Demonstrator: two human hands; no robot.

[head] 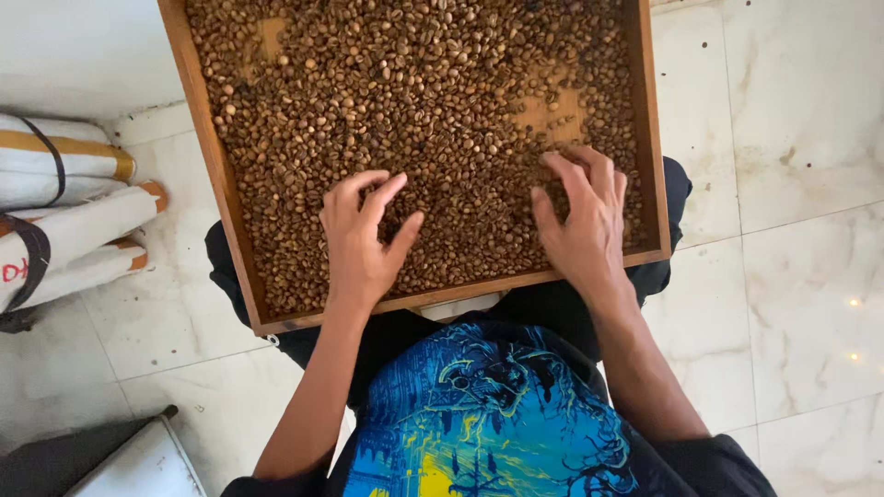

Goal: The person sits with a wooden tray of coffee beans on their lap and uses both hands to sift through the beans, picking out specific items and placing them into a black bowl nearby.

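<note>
While both hands lie in a shallow rectangular wooden tray [227,189], the left hand [362,241] rests flat on a layer of brown roasted coffee beans [414,110], fingers spread and gripping nothing. Well off to its left, rolled white sacks with orange bands [69,207] lie on the pale marble floor tiles [801,138]. The right hand [582,221], well apart from the left, presses its loosely parted fingers into the beans, with bare wood patches just beyond its fingertips.

Beans [414,101] fill tray [199,92]; sacks [64,212] lie left.
</note>
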